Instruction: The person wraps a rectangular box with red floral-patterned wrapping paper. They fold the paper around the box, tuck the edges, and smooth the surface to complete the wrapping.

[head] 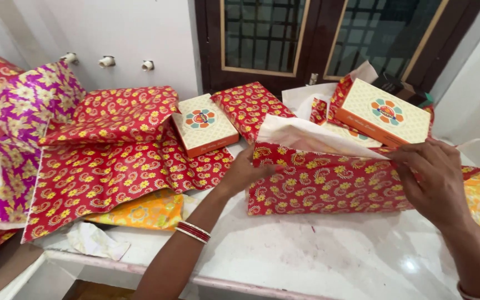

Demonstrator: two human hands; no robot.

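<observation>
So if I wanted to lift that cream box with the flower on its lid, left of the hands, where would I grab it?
Probably by the two long orange side walls of the cream box, from above. It lies flat on red wrapping paper with free space along both sides, so fingers could likely straddle it.

I see my left hand (246, 169) and right hand (432, 176) pressing red floral wrapping paper (323, 183) around a box (probably cardboard) on the white marble counter (329, 250).

Bare white counter (329, 255) in front of the half-wrapped box (323, 186) gives open room near the edge, but behind it the way is blocked by cream sweet boxes (204, 125), a wrapped box (248, 105) & loose red floral paper sheets (106, 166) crowding the left.
</observation>
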